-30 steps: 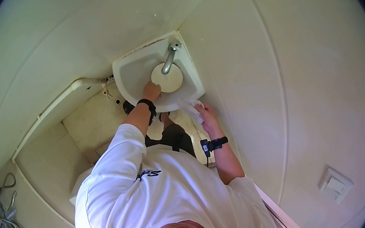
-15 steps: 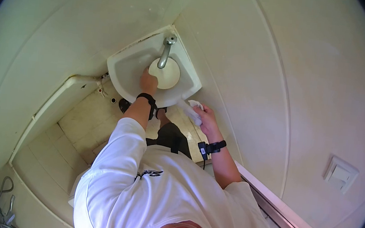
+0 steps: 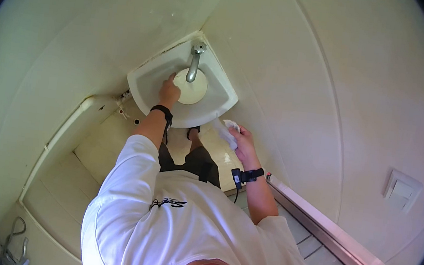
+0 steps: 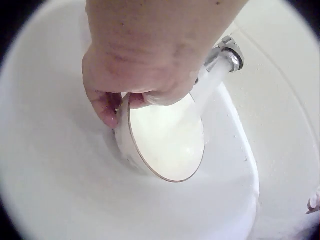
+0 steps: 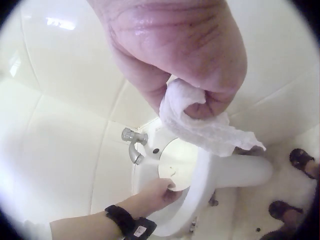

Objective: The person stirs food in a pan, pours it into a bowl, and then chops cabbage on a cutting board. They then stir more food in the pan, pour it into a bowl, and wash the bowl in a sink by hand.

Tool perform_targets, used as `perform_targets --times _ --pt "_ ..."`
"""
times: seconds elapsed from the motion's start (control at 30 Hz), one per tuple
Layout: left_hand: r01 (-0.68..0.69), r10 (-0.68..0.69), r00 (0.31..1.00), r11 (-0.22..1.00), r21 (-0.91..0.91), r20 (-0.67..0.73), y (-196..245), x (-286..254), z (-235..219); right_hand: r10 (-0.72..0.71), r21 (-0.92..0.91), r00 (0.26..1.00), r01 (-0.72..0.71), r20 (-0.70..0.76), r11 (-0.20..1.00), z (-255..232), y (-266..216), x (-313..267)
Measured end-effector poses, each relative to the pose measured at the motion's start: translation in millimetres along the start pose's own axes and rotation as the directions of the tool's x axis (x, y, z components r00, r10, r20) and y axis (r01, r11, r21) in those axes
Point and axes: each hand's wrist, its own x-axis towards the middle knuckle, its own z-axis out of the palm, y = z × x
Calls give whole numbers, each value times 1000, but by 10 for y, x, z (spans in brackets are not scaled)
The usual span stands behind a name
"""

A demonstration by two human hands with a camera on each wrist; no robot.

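A white bowl with a thin brown rim is tilted inside the white corner sink. My left hand pinches its rim at the left side, thumb inside and fingers around the outer wall. Water runs from the chrome faucet into the bowl. Off the sink's front right edge, my right hand grips a crumpled white cloth. One end of the cloth hangs loose below the fingers.
Smooth pale walls meet behind the sink. A white pipe runs along the left wall, and a light switch is on the right wall. A door track lies at the lower right. Both feet stand on the floor beneath the sink.
My left hand has moved from the bowl's front edge up along its left side. The right hand keeps the cloth near the same place. The head view has shifted slightly.
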Motion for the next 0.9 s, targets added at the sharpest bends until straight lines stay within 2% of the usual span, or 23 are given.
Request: perform_targets --times 0.03,0.17,0.2,0.23,0.27,0.33,0.37,0.47,0.53,0.57,0.63,0.67,0.73,0.8,0.87,0.9 --pt "37 -40 998 997 71 41 57 18 -40 4 14 1000 -4 -18 1000 -5 29 -14" --pt "16 -20 999 996 89 44 -81 130 140 30 60 997 -26 -73 998 -51 205 -43" --pt "235 -211 951 968 -84 227 -124 180 169 35 65 996 -30 -80 997 -57 245 -55" --pt "465 -348 835 861 -208 426 -155 217 179 46 85 995 -38 -93 996 -66 284 -59" --pt "463 -342 834 860 -214 432 -218 231 216 49 95 993 -38 -108 995 -67 295 -90" --pt "731 -480 658 592 -340 580 -468 294 431 62 116 991 -48 -117 992 -89 323 -89" --pt "725 -474 663 599 -340 579 -542 345 515 59 143 990 -41 -124 989 -100 395 -82" --pt "721 -499 681 583 -375 535 -408 336 542 69 160 988 -47 -138 986 -93 368 -129" --pt "616 -404 769 675 -406 495 19 239 250 60 166 990 -38 -124 985 -121 357 -116" --pt "616 -405 770 675 -407 493 -11 251 232 49 177 992 -29 -112 984 -124 359 -115" --pt "587 -294 764 685 -431 574 -151 278 203 59 180 994 -41 -97 983 -85 288 -122" --pt "583 -291 768 685 -436 571 -202 264 187 70 182 994 -54 -82 982 -64 232 -120" --pt "601 -232 765 594 -535 601 -202 266 104 64 144 998 -60 -28 988 9 81 -48" --pt "585 -264 781 628 -514 566 -84 196 79 67 99 997 -69 27 993 99 -93 60" --pt "560 -276 803 652 -510 528 -34 241 85 -27 74 994 19 108 997 275 -282 211" --pt "601 -258 757 636 -484 601 -232 319 211 -34 60 993 28 112 998 375 -366 284"
